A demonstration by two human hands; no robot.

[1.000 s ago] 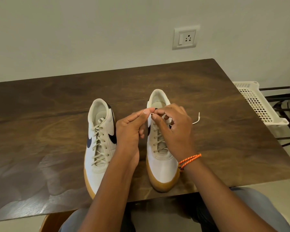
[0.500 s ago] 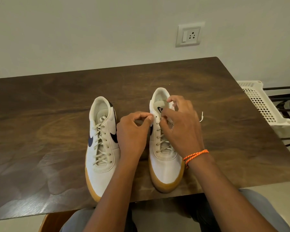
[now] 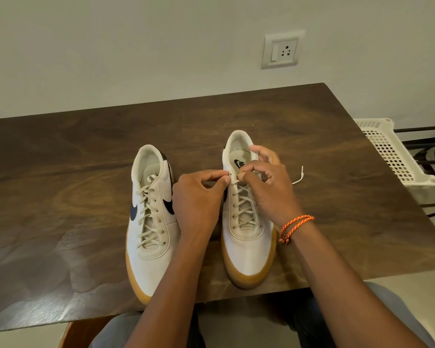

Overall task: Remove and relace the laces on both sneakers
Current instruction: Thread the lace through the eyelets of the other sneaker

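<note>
Both my forearms reach in over the near edge of the wooden table [image 3: 61, 151], wrists bent so the backs of my hands face up at me. My left hand [image 3: 199, 197] sits between the two shoes, fingers curled under, thumb and forefinger pinching the lace [image 3: 244, 199] at the top left eyelet of the right sneaker [image 3: 249, 247]. My right hand [image 3: 269, 187] arches over that shoe's tongue, forefinger and thumb meeting my left fingertips at the same spot and gripping the lace there too, while my other fingers curl up beside the collar. A loose lace end [image 3: 299, 177] pokes out past my right hand and lies on the table toward the right edge. An orange cord bracelet [image 3: 294, 226] circles my right wrist. The right sneaker stands toe toward me near the near edge, laced up most of its eyelets. The left sneaker [image 3: 148, 222], fully laced, stands just beside my left hand, its toe reaching the near edge. A white perforated tray [image 3: 392, 151] sits off the table's right edge, and a wall socket [image 3: 281, 50] is above the far edge.
</note>
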